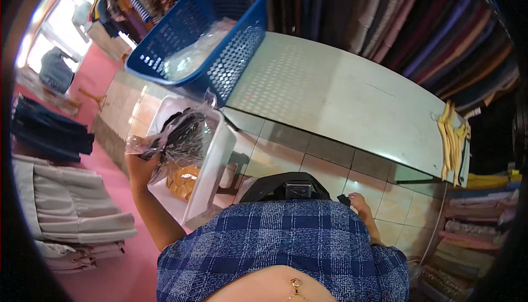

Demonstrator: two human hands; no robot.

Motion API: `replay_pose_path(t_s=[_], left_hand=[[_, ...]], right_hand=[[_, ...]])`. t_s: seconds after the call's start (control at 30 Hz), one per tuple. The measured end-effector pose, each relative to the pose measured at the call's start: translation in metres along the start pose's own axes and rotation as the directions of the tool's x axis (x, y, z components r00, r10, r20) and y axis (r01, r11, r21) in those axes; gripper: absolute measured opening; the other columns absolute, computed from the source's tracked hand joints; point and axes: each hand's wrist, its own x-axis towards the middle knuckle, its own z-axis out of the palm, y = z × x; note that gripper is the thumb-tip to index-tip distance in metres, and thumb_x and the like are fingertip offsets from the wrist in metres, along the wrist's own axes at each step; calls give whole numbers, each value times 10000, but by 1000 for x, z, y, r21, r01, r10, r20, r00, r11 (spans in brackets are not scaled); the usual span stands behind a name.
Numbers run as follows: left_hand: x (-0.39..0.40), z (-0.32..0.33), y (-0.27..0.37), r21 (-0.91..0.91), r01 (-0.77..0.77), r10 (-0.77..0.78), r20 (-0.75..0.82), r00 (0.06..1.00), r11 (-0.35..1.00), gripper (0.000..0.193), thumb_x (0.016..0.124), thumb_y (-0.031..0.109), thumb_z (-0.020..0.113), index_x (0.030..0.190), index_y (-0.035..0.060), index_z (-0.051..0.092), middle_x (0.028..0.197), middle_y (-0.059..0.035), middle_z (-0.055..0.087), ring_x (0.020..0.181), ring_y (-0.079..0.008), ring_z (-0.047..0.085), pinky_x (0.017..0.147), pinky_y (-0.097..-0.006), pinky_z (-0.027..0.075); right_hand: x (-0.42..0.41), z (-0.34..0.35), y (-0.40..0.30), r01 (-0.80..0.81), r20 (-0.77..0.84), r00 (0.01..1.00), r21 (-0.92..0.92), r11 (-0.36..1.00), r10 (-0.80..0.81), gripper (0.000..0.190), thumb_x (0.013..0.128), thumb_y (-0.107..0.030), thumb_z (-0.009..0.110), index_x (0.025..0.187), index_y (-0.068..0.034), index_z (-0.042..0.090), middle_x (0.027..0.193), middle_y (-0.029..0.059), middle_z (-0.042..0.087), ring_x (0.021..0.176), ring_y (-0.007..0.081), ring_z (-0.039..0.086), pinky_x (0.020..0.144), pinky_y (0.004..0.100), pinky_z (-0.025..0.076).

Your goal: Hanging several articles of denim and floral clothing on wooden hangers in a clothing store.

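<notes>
My left hand point(142, 168) grips the gathered end of a clear plastic bag point(183, 137) with dark contents, held over a white plastic bin point(225, 153). Inside the bin, below the bag, lies a mustard-coloured item point(184, 181) in clear plastic. My right hand point(360, 204) is low at my right side, its fingers closed at a small black piece point(343, 199), perhaps a strap end. Beyond the bin, a blue perforated basket point(235, 61) stands at the table's left end with clear plastic packaging point(202, 50) inside.
A long pale table point(338, 91) crosses in front, with yellow hangers point(449, 145) at its right end. Clothes on hangers point(412, 26) line the far side. Light folded garments point(74, 203) and dark ones point(49, 129) are at the left; folded fabrics point(474, 236) are stacked at the right.
</notes>
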Motion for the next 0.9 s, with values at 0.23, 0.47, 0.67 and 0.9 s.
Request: replay_pose_path(t_s=[0.23,0.47,0.67,0.9], left_hand=[[67,153,111,-704,-46,-117,-182,976,709,347,675,52,683,970,39,502,911,-50,532,787,-140,521,759,-294,432],[99,380,120,-846,429,-203,382,902,316,402,782,42,630,1150,32,469,1027,-76,565,866,-168,547,724,-291,463],[76,471,26,-511,582,-506,296,810,632,479,852,96,565,1285,35,371,1206,-132,516,1015,-237,548,887,-354,412],[151,493,-15,-332,516,-283,548,787,790,329,901,101,426,1215,26,486,1107,-110,574,945,-191,556,833,-282,429]], right_hand=[[5,-40,14,125,-188,978,209,970,-86,299,772,-207,613,1020,-40,629,837,147,661,720,219,639,686,314,493],[8,-102,-19,421,-455,855,331,845,-248,234,814,-62,546,1028,9,605,880,119,652,764,180,620,695,280,487],[-1,-145,-36,470,-586,802,496,730,-118,203,840,-50,521,1016,9,604,877,68,639,759,120,585,660,231,461],[36,-185,-120,416,-591,802,655,630,85,188,877,-121,511,996,-20,617,842,60,649,697,98,590,613,218,464]])
